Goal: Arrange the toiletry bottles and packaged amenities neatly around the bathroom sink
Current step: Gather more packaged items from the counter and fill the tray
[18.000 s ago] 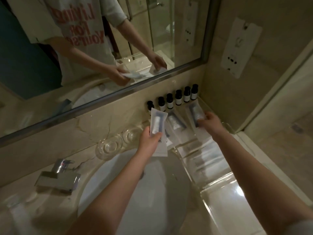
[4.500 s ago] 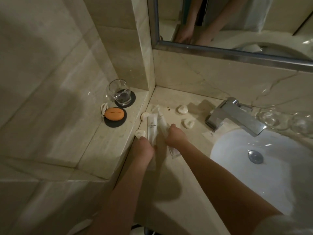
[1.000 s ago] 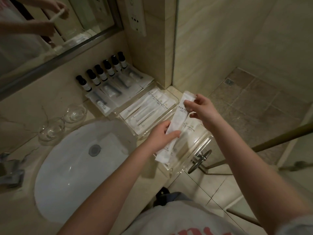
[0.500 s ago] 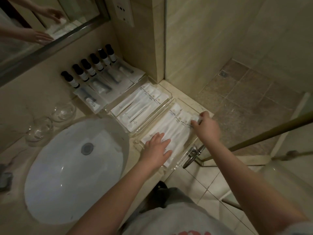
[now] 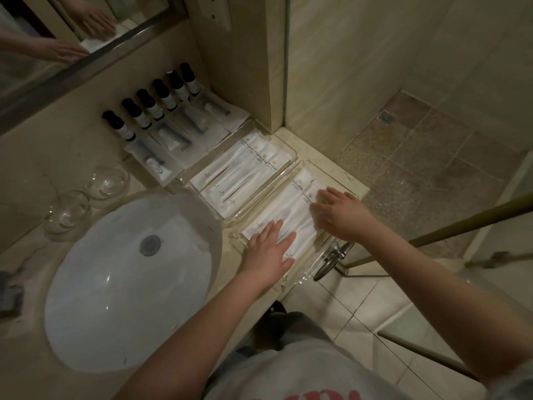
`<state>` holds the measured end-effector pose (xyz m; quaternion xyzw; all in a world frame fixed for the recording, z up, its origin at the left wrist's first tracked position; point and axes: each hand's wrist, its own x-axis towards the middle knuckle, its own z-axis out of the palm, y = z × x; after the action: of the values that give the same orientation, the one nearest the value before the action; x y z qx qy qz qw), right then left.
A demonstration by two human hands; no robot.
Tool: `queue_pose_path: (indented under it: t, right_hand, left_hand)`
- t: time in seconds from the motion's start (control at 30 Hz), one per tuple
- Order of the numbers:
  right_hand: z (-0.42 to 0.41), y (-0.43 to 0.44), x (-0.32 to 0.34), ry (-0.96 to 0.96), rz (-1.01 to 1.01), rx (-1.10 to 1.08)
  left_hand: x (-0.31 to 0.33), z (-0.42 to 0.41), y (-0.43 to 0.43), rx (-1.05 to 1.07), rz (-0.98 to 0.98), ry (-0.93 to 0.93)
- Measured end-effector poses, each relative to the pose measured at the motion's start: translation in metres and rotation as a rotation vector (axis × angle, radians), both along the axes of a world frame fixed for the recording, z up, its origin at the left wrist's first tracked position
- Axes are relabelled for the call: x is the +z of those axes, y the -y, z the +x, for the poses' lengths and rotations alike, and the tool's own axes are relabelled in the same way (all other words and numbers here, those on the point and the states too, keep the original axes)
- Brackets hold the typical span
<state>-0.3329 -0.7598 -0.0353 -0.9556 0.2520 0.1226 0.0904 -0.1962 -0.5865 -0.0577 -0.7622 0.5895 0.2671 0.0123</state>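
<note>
Two clear acrylic trays sit right of the white sink [image 5: 121, 284]. The near tray [image 5: 310, 274] holds several white packets [image 5: 294, 209] lying side by side. My left hand [image 5: 269, 249] lies flat on their near ends, fingers straight. My right hand [image 5: 339, 212] presses flat on the packets' right side. The far tray [image 5: 284, 145] holds several more white packets [image 5: 239, 171]. Behind it, clear-wrapped amenity packs [image 5: 173, 140] lie in a row, and several dark-capped small bottles [image 5: 155, 102] stand along the wall.
Two glass dishes [image 5: 86, 197] rest at the sink's far rim. A faucet edge [image 5: 10, 293] shows at the left. A mirror [image 5: 57, 39] hangs above. The counter ends right of the near tray, above a metal ring [image 5: 331, 259] and the tiled floor.
A second ago both hands held a white packet above the near tray. It now lies in the tray, and both hands press flat on the packets.
</note>
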Motion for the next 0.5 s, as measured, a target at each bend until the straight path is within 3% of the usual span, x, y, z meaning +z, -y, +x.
queue_pose_path:
  t: [0.3,0.5]
  right_hand:
    - [-0.005,-0.003,-0.003,0.055,0.127,-0.164]
    - [-0.001,-0.006,-0.002,0.098,0.105,-0.101]
  left_hand:
    - [-0.003,0.002,-0.004,0.029,-0.098,0.051]
    - [-0.003,0.005,-0.009,-0.023,-0.114,0.064]
